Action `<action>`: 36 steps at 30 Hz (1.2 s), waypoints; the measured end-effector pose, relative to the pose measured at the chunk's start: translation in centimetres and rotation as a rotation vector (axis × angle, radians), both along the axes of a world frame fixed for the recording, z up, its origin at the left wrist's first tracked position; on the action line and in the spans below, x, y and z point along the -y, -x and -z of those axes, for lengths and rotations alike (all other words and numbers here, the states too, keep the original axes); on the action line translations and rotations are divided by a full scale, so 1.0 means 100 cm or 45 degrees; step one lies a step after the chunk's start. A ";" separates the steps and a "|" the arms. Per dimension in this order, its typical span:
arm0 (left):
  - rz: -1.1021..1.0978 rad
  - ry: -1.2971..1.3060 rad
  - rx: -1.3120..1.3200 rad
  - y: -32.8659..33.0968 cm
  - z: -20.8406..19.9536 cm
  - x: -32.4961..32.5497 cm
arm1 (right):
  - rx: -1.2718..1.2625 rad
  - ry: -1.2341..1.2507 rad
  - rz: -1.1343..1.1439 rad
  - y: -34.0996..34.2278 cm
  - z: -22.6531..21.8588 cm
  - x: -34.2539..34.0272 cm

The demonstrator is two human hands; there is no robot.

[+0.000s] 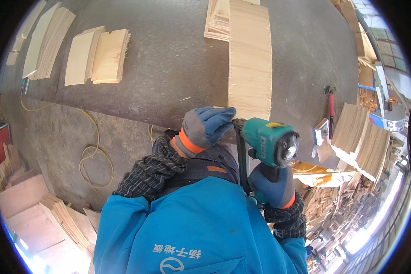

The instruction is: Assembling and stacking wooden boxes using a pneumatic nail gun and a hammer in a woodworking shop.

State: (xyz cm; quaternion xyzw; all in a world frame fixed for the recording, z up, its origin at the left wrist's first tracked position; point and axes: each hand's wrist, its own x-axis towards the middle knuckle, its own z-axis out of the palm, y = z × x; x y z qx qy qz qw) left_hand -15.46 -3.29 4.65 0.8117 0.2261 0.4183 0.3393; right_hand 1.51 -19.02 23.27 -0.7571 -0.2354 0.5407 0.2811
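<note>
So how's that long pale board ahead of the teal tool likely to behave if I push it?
The board lies flat and wide, so it would probably slide rather than roll. Being much longer than wide, it could swing round if pushed off-centre. Its rough, splintery long edges might catch on a glove.

Pale lettering (263, 147) on the housing of the teal power tool (254, 130), just above the right hand (277, 183)'s grip; yellow label (276, 124) atop, wording unreadable. White characters (177, 251) and round emblem (171, 265) on blue jacket (196, 214), below left of grip.
</note>
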 end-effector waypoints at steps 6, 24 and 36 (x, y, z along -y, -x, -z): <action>-0.028 0.013 -0.010 -0.002 0.000 0.000 | 0.057 -0.025 0.056 -0.001 -0.007 0.001; -0.008 0.060 -0.042 -0.001 -0.004 0.001 | 0.097 0.006 0.073 -0.012 -0.004 0.007; -0.033 0.056 -0.048 -0.003 -0.005 0.002 | 0.039 -0.026 0.183 -0.018 -0.012 0.015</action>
